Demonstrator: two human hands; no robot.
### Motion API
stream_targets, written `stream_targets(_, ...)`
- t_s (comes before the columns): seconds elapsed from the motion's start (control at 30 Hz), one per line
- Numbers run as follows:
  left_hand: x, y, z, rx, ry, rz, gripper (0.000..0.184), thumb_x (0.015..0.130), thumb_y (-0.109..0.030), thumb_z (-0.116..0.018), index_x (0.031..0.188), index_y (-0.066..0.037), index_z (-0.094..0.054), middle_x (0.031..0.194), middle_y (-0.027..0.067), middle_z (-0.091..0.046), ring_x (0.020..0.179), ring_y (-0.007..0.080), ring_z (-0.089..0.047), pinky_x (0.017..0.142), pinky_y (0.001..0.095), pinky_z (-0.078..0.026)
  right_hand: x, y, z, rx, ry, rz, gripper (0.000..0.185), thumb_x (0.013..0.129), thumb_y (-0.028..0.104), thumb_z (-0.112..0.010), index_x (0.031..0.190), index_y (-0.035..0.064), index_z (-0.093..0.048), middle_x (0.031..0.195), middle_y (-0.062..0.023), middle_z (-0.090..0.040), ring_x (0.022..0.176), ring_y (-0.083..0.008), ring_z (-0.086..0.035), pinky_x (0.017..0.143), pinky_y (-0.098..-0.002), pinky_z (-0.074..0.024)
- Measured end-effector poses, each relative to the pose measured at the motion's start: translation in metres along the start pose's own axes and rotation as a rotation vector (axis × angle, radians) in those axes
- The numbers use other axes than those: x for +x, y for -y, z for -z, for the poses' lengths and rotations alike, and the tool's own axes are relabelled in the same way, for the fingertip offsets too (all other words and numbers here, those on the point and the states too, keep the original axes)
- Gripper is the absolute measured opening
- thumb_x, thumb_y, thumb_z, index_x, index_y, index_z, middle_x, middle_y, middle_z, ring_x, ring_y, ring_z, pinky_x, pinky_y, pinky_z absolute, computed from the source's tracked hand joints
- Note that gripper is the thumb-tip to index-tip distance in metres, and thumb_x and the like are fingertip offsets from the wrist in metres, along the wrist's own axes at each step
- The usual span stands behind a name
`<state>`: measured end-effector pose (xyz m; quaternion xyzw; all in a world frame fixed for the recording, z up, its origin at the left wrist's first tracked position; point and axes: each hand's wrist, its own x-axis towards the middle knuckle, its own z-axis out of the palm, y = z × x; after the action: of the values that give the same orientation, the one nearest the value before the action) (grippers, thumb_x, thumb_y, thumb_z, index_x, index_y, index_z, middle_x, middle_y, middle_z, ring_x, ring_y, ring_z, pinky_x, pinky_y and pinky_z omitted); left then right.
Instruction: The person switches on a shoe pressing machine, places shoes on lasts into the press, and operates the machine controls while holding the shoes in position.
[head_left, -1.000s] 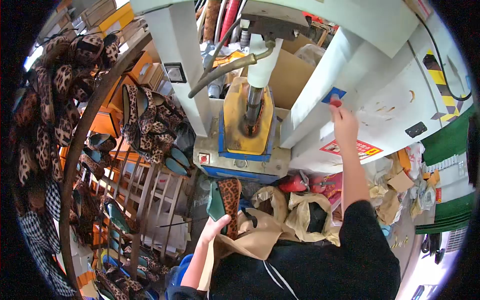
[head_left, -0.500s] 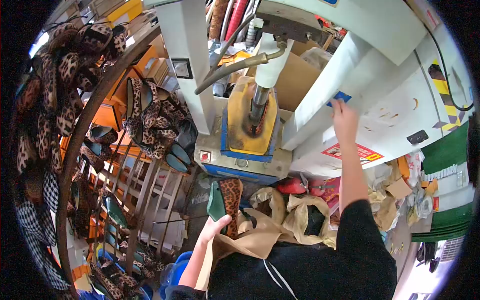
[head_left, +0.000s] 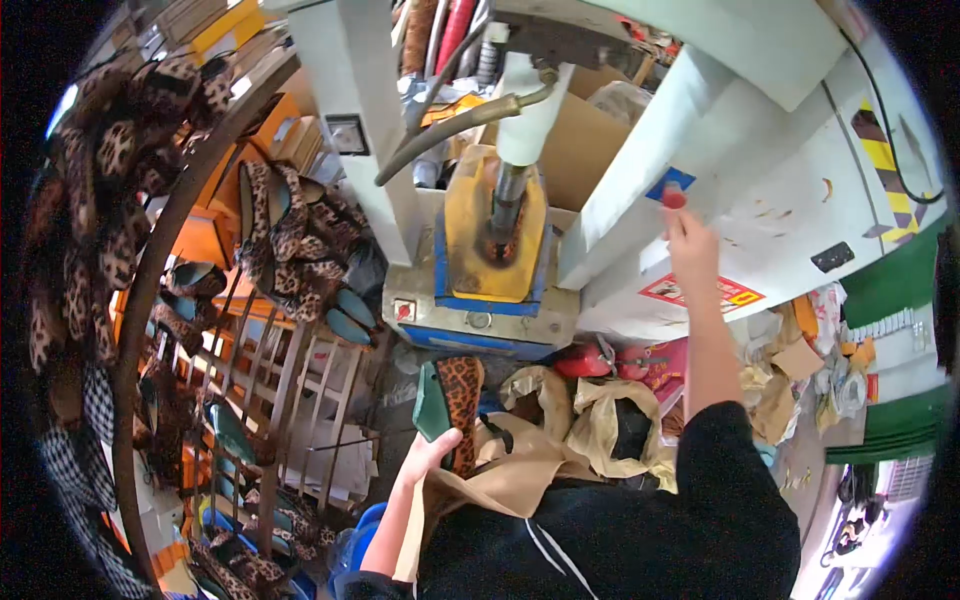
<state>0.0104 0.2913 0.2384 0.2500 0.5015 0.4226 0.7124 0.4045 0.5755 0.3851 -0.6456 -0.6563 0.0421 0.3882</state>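
Fingers [head_left: 449, 440] of the left hand [head_left: 424, 458] grip a leopard-print shoe [head_left: 463, 400] with a flat green face, seven o'clock of centre. Its long axis runs twelve to six; toe end unclear. Toward two o'clock, the right hand [head_left: 692, 252] meets a red knob [head_left: 673, 196], grip uncertain. Twelve o'clock: a yellow plate [head_left: 468, 268].
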Motion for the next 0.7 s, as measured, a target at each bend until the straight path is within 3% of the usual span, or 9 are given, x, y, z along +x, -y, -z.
stream_targets(0.03,0.001,0.002,-0.004,-0.08,0.014,-0.03,0.084,0.088,-0.042,-0.083,0.15,0.0,-0.045,0.144,0.009,-0.056,0.131,0.0219,-0.053,0.113,0.0394,-0.041,-0.005,0.0,-0.002,0.032,-0.009,-0.021,0.035,0.103,0.036,-0.062,0.103,0.0034,-0.076,0.071,-0.0142,-0.067,0.065,-0.0244,-0.064,0.064,-0.0375,-0.0487)
stream_targets(0.13,0.006,0.012,0.0,-0.151,0.058,0.014,0.086,0.086,-0.041,-0.085,0.151,-0.001,-0.044,0.144,0.0075,-0.056,0.131,0.0211,-0.053,0.113,0.0389,-0.041,0.032,0.003,-0.011,-0.1,-0.059,0.218,0.026,0.102,0.025,-0.059,0.108,0.0068,-0.076,0.082,-0.02,-0.07,0.076,-0.037,-0.068,0.069,-0.0437,-0.0513)
stream_targets(0.23,0.014,0.019,0.008,-0.051,0.019,0.019,0.084,0.086,-0.039,-0.085,0.15,-0.002,-0.046,0.143,0.0061,-0.057,0.13,0.0204,-0.053,0.112,0.0386,-0.041,0.029,0.02,0.005,-0.034,0.039,0.027,0.025,0.101,0.026,-0.06,0.105,0.0057,-0.075,0.079,-0.0208,-0.068,0.075,-0.0375,-0.068,0.069,-0.0445,-0.051)
stream_targets(0.33,0.011,0.008,0.0,-0.065,0.045,0.042,0.083,0.087,-0.035,-0.085,0.151,-0.002,-0.045,0.144,0.0065,-0.056,0.131,0.0201,-0.053,0.113,0.0384,-0.04,0.004,0.014,0.011,-0.051,0.092,-0.014,0.03,0.102,0.032,-0.062,0.1,0.0057,-0.076,0.07,-0.015,-0.067,0.064,-0.0312,-0.065,0.063,-0.042,-0.0483)
stream_targets(0.43,0.003,-0.015,-0.014,-0.046,0.024,0.05,0.086,0.086,-0.031,-0.086,0.153,-0.001,-0.042,0.147,0.0075,-0.054,0.135,0.0213,-0.05,0.115,0.0391,-0.038,0.003,0.0,-0.01,-0.121,-0.123,0.136,0.034,0.102,0.034,-0.062,0.092,0.0034,-0.073,0.066,-0.0162,-0.064,0.061,-0.0335,-0.062,0.062,-0.0426,-0.0482)
stream_targets(0.53,0.001,-0.019,-0.015,-0.06,0.042,0.059,0.087,0.086,-0.029,-0.086,0.155,-0.001,-0.041,0.149,0.0075,-0.053,0.137,0.0221,-0.049,0.117,0.0395,-0.036,0.026,0.009,-0.015,-0.223,-0.08,0.061,0.035,0.101,0.037,-0.063,0.094,0.0041,-0.071,0.078,-0.0225,-0.067,0.076,-0.0451,-0.065,0.068,-0.0503,-0.0496)
stream_targets(0.7,0.005,-0.02,-0.011,-0.05,0.143,0.043,0.082,0.089,-0.025,-0.084,0.155,-0.001,-0.041,0.149,0.0089,-0.054,0.137,0.0218,-0.049,0.119,0.0395,-0.035,-0.023,0.027,-0.027,-0.137,0.266,-0.043,0.04,0.1,0.041,-0.065,0.085,0.0044,-0.067,0.077,-0.022,-0.068,0.074,-0.0452,-0.067,0.065,-0.0529,-0.0497)
